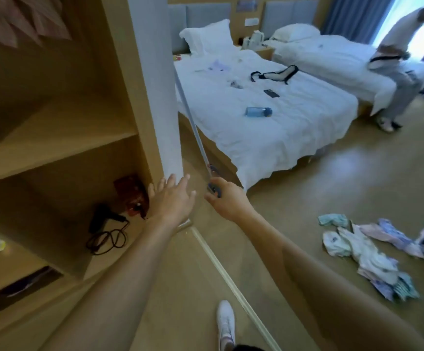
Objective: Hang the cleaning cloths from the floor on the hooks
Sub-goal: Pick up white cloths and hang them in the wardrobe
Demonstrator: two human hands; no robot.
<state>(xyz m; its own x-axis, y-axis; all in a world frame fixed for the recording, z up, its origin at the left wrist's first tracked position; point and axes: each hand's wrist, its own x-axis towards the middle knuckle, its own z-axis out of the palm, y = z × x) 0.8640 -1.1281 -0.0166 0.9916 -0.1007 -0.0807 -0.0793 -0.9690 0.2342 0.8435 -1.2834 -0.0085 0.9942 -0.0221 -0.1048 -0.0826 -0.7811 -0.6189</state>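
A: Where are the cleaning cloths (373, 257)?

B: Heaped on the floor, well off to the outside of your right hand (227, 201), which grips a long pole (193, 120). Your left hand (171, 198) is spread, empty. Park the pole securely first, then gather them.

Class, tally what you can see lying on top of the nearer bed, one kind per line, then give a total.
Pillow: 1
Bottle: 1
Phone: 1
Black-trimmed pouch: 1
Papers, too blurred to separate: 1 cluster
Small unclear item: 1
Total: 6
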